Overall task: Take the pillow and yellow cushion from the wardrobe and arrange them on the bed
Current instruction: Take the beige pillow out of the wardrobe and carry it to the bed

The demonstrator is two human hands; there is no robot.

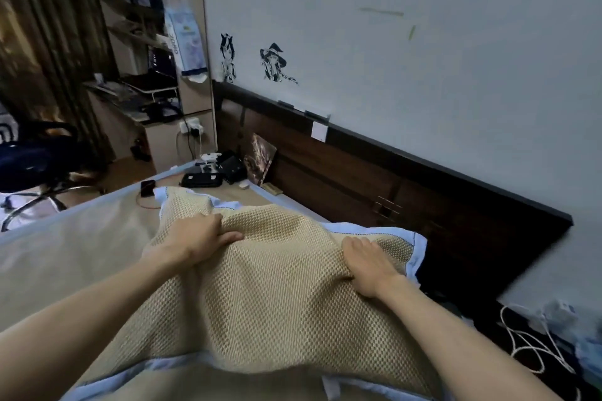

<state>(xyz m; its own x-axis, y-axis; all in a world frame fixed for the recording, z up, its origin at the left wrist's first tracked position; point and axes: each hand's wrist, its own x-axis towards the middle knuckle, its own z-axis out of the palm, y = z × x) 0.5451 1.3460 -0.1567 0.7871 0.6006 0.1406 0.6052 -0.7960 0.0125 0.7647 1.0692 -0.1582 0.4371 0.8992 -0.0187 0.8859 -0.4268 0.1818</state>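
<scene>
A large pillow (277, 290) with a beige waffle-weave cover and pale blue trim lies on the bed (65, 251), close to the dark wooden headboard (407, 192). My left hand (198, 234) grips a bunched fold of the cover near the pillow's far left part. My right hand (365, 260) clutches the fabric near its right edge, fingers curled into it. Both forearms reach forward over the pillow. No yellow cushion is visible, and the wardrobe is out of view.
A phone (147, 188) with an orange cable, a black case (202, 180) and small gadgets lie at the bed's far corner. A desk with shelves (143, 81) and an office chair (39, 159) stand at left. White cables (534, 345) trail at right.
</scene>
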